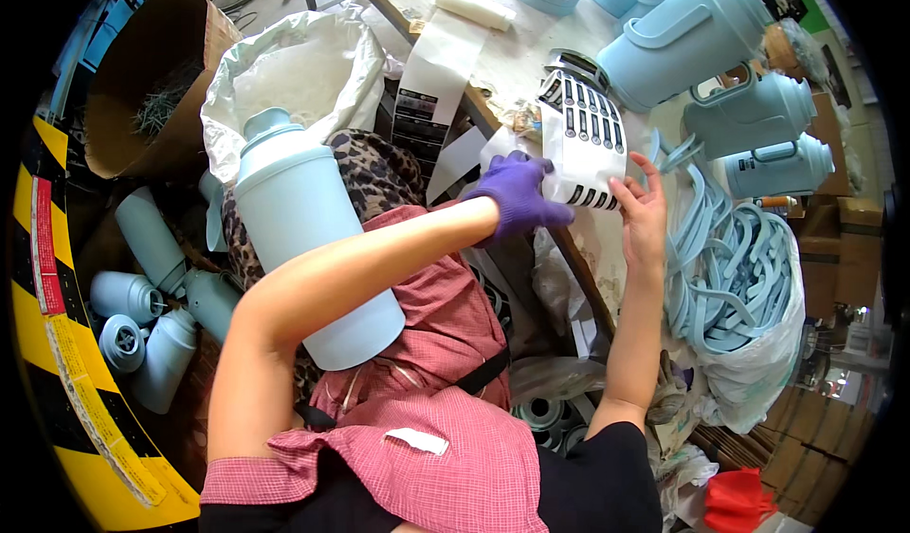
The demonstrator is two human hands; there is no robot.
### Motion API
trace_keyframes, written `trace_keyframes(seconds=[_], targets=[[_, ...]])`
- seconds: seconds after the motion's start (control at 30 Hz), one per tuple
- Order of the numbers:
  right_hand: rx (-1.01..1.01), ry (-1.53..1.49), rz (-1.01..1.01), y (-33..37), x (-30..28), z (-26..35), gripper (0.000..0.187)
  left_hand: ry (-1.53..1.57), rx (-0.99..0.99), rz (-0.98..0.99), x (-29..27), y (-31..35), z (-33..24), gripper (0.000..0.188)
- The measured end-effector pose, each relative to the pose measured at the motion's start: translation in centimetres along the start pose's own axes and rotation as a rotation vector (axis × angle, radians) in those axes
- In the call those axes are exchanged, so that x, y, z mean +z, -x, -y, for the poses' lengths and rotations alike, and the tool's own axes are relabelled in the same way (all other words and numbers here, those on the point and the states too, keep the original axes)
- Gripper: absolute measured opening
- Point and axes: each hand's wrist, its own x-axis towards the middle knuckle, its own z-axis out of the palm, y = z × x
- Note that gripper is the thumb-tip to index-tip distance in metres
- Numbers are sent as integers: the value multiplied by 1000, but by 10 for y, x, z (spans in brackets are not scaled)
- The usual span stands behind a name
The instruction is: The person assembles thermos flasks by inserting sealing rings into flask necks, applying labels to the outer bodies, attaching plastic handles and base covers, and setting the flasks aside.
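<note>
My left hand [518, 194], in a purple glove, reaches across to the left edge of a white label strip [590, 144] printed with rows of dark labels. Its thumb and fingers are spread apart against that edge. Bare, my right hand [643, 206] pinches the strip's lower right corner between thumb and fingers. The strip curves up from there towards the table. Across my lap, under my left forearm, lies a light blue thermos flask body [303, 201] with its neck pointing away from me. The forearm hides part of its lower half.
Several light blue jugs with handles [664, 45] stand or lie along the table's far right. Loose blue handles [730, 267] fill a bag at right. At left are a white sack [227, 116], a cardboard drum [142, 78], more flask bodies [166, 358] and a yellow-black striped barrier [57, 381].
</note>
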Motion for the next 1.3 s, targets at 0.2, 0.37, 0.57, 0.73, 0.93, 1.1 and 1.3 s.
trace_keyframes(seconds=[0.2,0.37,0.57,0.73,0.93,1.1,1.3], targets=[[-877,1089,-298,11,26,18,39,439,67,-225,23,-28,16,47],[-881,1169,-55,11,41,23,26,583,330,-207,18,-27,27,15],[-903,1098,-56,6,43,16,19,495,403,-250,21,-22,29,14],[-996,1128,-88,29,58,23,17,843,-7,97,6,-11,24,25],[-619,690,224,100,93,38,15,409,333,-500,-66,96,35,37],[-154,-22,513,99,154,27,13,730,176,-431,-97,203,71,44],[79,-330,642,85,235,15,11,938,26,-400,-113,246,74,47]])
